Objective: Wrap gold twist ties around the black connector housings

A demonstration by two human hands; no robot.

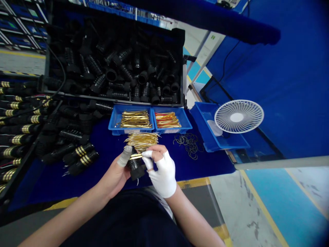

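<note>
My left hand (118,169), with a grey cover on its thumb, grips a black cylindrical part (135,168). Gold bands (135,156) run around the part's upper section, and a short white thread hangs from its lower end. In a white glove with bare fingertips, my right hand (160,168) pinches at the right end of the gold bands; its fingertips partly hide that spot. Just beyond both hands lies a loose pile of gold strips (141,140) on the blue cloth (164,139).
Blue trays of gold strips (136,119) and red-and-gold strips (167,120) stand behind the pile. A large black crate (115,99) holds ribbed black parts. Banded parts (82,157) lie left. Black rings (190,144) and a white fan (239,116) are right.
</note>
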